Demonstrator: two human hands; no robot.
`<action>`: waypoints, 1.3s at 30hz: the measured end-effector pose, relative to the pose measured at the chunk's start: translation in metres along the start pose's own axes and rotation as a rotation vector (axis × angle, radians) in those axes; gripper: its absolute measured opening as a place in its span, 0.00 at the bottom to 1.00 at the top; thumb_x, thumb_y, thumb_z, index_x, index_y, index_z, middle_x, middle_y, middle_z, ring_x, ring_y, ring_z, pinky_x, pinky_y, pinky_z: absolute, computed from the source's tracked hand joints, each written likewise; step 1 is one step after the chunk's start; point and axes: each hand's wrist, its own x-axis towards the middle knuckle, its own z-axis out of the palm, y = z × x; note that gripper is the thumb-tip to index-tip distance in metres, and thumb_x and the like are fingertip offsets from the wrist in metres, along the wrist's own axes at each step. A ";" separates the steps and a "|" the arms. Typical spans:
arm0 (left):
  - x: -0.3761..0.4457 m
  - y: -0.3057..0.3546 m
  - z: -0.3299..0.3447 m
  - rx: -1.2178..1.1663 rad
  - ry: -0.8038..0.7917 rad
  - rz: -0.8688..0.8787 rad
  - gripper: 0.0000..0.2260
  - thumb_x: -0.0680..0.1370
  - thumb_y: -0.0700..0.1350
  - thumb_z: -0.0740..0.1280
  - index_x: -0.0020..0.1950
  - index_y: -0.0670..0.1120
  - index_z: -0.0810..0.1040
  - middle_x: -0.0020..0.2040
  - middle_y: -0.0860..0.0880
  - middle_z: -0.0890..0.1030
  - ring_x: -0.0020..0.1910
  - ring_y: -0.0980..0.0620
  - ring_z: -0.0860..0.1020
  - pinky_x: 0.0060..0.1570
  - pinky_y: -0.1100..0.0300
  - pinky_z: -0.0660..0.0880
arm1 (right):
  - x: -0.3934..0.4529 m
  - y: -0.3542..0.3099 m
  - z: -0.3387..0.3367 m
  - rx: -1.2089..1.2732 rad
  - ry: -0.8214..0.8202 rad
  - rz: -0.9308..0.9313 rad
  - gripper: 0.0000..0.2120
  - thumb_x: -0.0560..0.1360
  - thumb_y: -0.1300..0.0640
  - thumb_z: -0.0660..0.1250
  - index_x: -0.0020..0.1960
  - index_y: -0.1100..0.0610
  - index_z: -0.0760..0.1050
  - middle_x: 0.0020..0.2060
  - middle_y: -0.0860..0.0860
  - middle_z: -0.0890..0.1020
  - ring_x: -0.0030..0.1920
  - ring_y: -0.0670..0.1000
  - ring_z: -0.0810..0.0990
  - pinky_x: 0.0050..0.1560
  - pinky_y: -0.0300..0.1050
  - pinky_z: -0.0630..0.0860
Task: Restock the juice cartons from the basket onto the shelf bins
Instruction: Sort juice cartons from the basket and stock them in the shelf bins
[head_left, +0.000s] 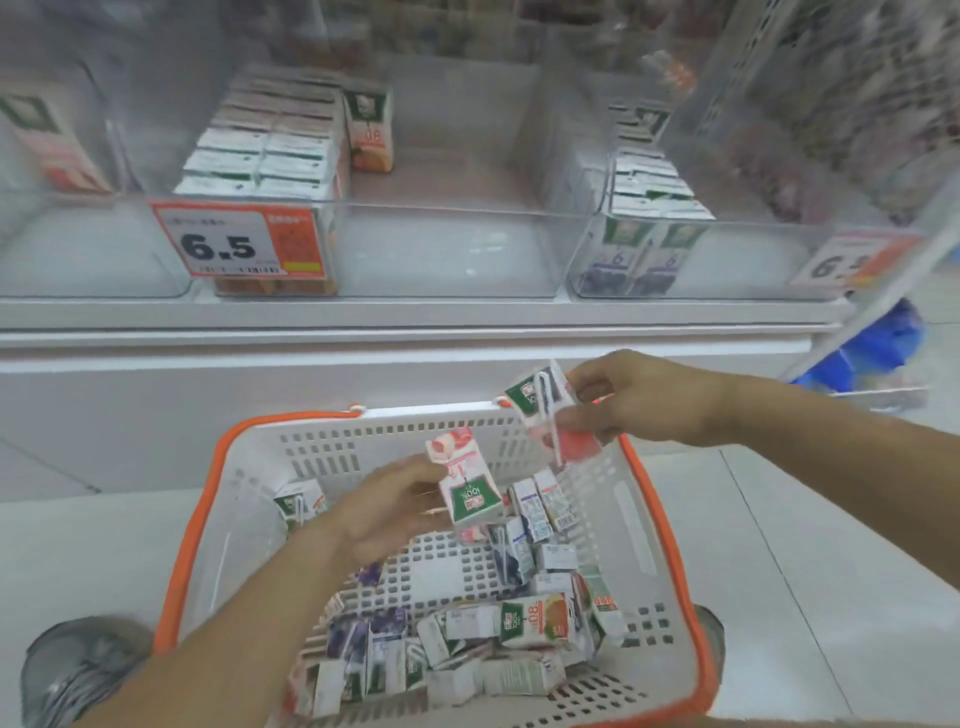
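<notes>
While the white basket with the orange rim (200, 525) sits on the floor below the shelf, a carton is held in each hand so that two can be carried up at once. A pink juice carton (464, 480) is pinched by the left hand (387, 512) above the basket, its green end downward; another pink carton (550, 410), straw side showing, is gripped by the right hand (631, 397) over the far rim. Many loose cartons (535, 621), purple and orange among them, are left heaped in the basket. Above, the middle clear bin (447, 249) is filled only along its left side with orange cartons (265, 150), so open room is offered there, whereas purple cartons (649, 197) are kept in the right bin (753, 260), apparently sorted by flavour.
</notes>
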 end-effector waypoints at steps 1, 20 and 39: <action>-0.007 0.009 0.009 -0.065 -0.044 0.028 0.10 0.75 0.40 0.68 0.56 0.40 0.81 0.53 0.39 0.84 0.49 0.44 0.83 0.44 0.52 0.82 | -0.011 -0.004 -0.003 0.076 0.013 -0.033 0.11 0.79 0.60 0.68 0.57 0.66 0.79 0.50 0.58 0.85 0.47 0.54 0.85 0.52 0.46 0.81; -0.113 0.152 0.053 0.473 -0.130 0.006 0.17 0.70 0.40 0.76 0.57 0.37 0.80 0.49 0.31 0.80 0.41 0.36 0.83 0.38 0.48 0.82 | -0.026 -0.061 0.012 0.872 -0.052 -0.193 0.32 0.73 0.55 0.71 0.68 0.71 0.63 0.58 0.69 0.79 0.56 0.64 0.82 0.50 0.59 0.82; -0.125 0.171 0.026 0.458 0.149 0.318 0.08 0.75 0.51 0.70 0.44 0.48 0.82 0.44 0.41 0.82 0.42 0.43 0.76 0.42 0.53 0.74 | -0.011 -0.109 0.047 0.772 -0.013 -0.169 0.24 0.69 0.48 0.73 0.59 0.62 0.76 0.49 0.62 0.82 0.49 0.58 0.83 0.45 0.52 0.83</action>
